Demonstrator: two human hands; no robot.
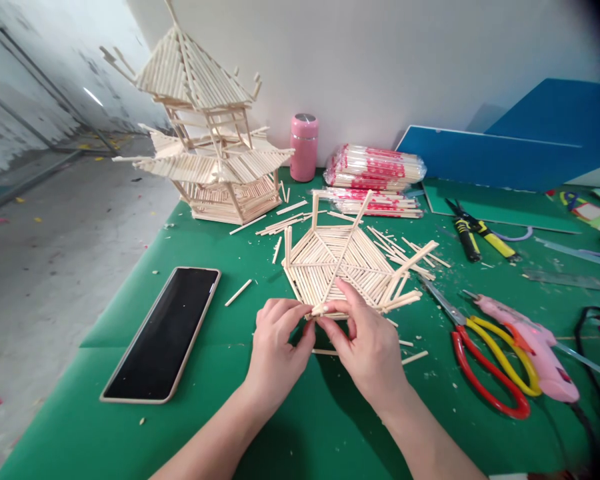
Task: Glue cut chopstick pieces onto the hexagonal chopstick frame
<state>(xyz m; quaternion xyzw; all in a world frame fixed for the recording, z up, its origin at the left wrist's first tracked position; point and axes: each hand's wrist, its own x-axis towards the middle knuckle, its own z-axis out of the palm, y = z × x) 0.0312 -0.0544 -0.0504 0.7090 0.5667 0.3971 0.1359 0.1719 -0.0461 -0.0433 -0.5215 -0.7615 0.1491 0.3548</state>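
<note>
A six-sided base (310, 273) made of pale wooden sticks stands in front of me, with pairs of short sticks rising from several corners. At its near corner, my left hand (283, 333) pinches a wooden stick (320, 309) between thumb and fingers. My right hand (367, 340) is closed on the same spot from the other side, its index finger reaching over the base. The fingertips partly hide the stick ends there. Loose cut sticks (287, 223) lie around the base.
A tiered stick pagoda (200, 140) stands at the back left, beside a pink bottle (304, 150) and wrapped stick bundles (375, 170). A phone (163, 337) lies left. Scissors (485, 360), a pink glue gun (530, 343) and pliers (480, 230) lie right, near blue boards (480, 157).
</note>
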